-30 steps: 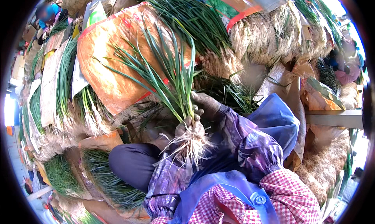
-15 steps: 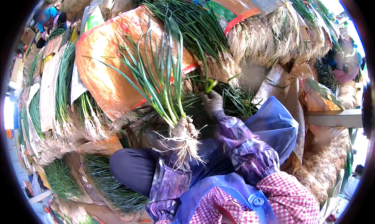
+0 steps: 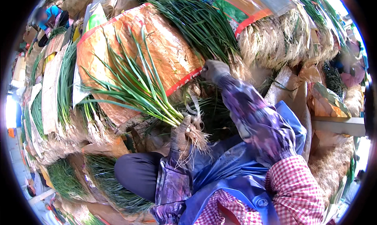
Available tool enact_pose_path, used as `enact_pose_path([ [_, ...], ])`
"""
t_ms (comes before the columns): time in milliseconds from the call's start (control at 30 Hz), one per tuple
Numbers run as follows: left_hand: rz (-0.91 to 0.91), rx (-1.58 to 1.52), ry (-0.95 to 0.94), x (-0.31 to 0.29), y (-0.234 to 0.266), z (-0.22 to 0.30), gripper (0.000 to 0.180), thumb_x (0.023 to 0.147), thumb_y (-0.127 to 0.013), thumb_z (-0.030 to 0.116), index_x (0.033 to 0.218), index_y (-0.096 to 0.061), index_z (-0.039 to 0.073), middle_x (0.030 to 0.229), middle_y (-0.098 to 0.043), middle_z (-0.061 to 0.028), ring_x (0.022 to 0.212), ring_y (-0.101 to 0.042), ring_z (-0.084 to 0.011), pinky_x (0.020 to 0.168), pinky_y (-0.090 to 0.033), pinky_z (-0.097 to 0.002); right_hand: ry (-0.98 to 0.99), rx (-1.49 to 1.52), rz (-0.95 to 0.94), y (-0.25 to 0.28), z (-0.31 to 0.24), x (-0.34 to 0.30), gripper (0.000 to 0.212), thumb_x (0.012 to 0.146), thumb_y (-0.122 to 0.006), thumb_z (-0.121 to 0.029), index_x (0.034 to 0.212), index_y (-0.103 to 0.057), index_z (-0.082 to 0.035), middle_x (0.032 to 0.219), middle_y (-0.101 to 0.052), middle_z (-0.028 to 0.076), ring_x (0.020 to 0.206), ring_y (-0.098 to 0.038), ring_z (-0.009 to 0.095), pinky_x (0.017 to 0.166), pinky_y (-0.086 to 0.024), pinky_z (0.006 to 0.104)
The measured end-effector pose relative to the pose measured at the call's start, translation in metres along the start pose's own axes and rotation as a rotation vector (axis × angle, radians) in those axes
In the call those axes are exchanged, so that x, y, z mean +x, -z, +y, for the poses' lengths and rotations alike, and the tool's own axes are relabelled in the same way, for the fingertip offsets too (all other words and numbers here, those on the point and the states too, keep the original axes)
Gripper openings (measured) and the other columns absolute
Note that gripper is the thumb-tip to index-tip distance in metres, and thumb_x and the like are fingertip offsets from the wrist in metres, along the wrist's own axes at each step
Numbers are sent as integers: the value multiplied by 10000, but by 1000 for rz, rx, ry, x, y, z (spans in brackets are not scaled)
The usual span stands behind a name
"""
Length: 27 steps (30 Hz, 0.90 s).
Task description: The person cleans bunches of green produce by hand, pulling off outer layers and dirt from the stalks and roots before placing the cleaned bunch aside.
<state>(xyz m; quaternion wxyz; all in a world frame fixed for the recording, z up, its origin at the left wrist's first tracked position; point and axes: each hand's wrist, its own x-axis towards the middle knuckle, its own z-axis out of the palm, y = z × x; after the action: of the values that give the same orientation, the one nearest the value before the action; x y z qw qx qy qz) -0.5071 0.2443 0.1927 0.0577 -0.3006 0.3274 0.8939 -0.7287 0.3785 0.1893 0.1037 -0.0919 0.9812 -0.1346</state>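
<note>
My left hand (image 3: 180, 135), in a soiled glove, grips a bunch of green onions (image 3: 163, 107) just above its roots. The green leaves fan out to the far left over an orange woven sack (image 3: 129, 64), while the pale stringy roots (image 3: 197, 140) hang out on the right of my fingers. Farther out, my gloved right hand (image 3: 216, 71) is closed beside the sack's red-edged corner, close to the root ends of a dark green onion pile (image 3: 196, 25). What its fingers hold, if anything, is hidden.
Root-ended onion bundles (image 3: 271, 38) lie at the far right, and covered ones (image 3: 64, 87) at the left. Loose green leaves (image 3: 216, 111) lie in front of me. A metal bar (image 3: 337, 125) sticks out on the right. Another person (image 3: 53, 19) is at the far left.
My right hand has moved away from me toward the sack's corner, and the green leaf scrap it held is out of sight. The bunch in my left hand has tipped over to the left.
</note>
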Motion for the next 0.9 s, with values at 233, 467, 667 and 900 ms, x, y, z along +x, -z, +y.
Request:
enact_pose_path([
  [233,51,-9,97,17,23,-32,140,836,-637,106,944,-553,77,677,-557,-10,514,-531,-95,409,-430,-205,492,483,-348,-6,0,-148,197,772,-690,-237,899,-650,-90,792,-637,114,768,-639,254,724,-507,335],
  [467,-67,-85,115,21,28,-69,147,845,-621,67,965,-543,33,679,-544,-27,489,-492,-96,405,-427,-228,183,831,-210,-16,-2,-122,296,850,-638,-279,998,-598,-26,818,-652,51,713,-592,192,662,-490,322],
  [667,23,-102,154,-26,-8,-32,163,848,-604,114,984,-551,42,694,-563,-38,563,-568,-139,430,-491,-268,-430,1232,93,-34,1,-128,206,803,-607,-261,855,-614,-62,729,-642,93,611,-613,264,598,-480,361],
  [900,-167,-304,261,-37,2,-15,239,852,-601,122,1076,-526,81,821,-588,-81,550,-510,-108,458,-476,-292,11,405,-721,-38,58,-147,318,858,-584,-390,806,-632,-79,651,-597,39,539,-546,107,481,-424,248],
])
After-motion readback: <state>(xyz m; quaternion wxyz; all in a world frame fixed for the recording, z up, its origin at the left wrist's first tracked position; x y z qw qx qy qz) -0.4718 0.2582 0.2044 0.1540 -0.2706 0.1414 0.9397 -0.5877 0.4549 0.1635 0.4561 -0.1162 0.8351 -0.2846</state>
